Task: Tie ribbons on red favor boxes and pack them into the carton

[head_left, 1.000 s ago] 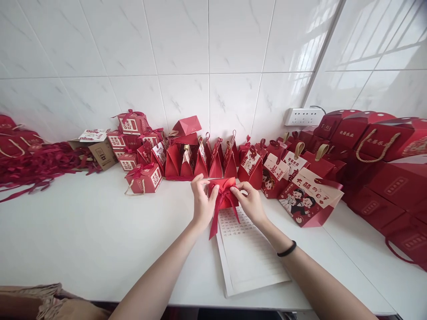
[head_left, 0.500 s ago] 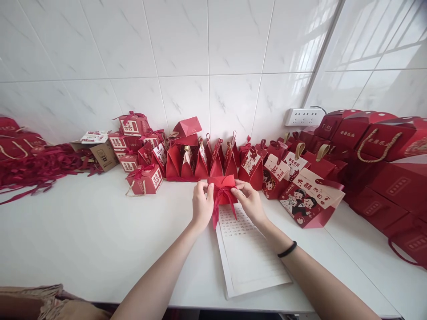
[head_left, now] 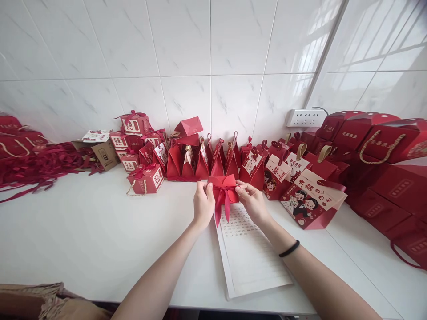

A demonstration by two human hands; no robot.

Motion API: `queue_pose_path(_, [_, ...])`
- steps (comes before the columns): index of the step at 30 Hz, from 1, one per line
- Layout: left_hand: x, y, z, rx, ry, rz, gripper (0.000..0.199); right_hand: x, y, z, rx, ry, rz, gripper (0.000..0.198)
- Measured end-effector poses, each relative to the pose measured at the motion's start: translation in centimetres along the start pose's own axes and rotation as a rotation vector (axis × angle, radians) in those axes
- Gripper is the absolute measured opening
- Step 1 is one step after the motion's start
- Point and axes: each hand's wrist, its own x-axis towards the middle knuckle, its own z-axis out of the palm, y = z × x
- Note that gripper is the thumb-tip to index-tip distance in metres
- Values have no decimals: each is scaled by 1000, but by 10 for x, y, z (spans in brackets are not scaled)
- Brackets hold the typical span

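A small red gift box (head_left: 218,181) with a darker red ribbon (head_left: 227,209) tied in a bow on its front is between my hands, above the far end of a written sheet of paper (head_left: 256,262). The two ribbon tails hang over the paper. My left hand (head_left: 204,204) grips the box's left side, thumb in front beside the bow, other fingers partly hidden. At the right edge my right hand (head_left: 254,203) pinches the ribbon's loop between thumb and forefinger. Whether its other fingers also touch the box, I cannot tell.
Several red paper boxes (head_left: 175,160) line the wall behind my hands. Red double-happiness boxes (head_left: 147,178) stack to the left, beside a ribbon pile (head_left: 56,162). Printed gift boxes (head_left: 312,200) and larger red boxes (head_left: 383,204) crowd the right, below a power strip (head_left: 306,118).
My right hand has shifted slightly right, away from the knot to the box's edge. The ribbon tails hang closer together. My left hand stays at the box's left side.
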Motion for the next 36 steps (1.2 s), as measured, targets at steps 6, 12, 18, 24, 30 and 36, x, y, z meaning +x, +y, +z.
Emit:
queue_pose_path(6, [1,2,3,-56,13,-66,19,0,5,3,64,72,8,41])
queue_pose_path(12, [4,-6,-1,-141,-80,-30,22,3,6,-5,22,60,-28,37])
queue_pose_path(18, [10,-5,-6,-201,-118,-124,26,4,5,-8,-7,64,-20,38])
queue_pose_path(24, [11,-6,-5,-147,-93,-41,23,3,0,-8,-13,91,-41,40])
queue_pose_path(30, [12,-8,-6,-214,-127,37,16,3,-5,-19,-608,-329,-314,100])
queue_pose_path(36, [9,-8,-7,-249,-139,122,14,6,0,-28,-816,-424,-439,106])
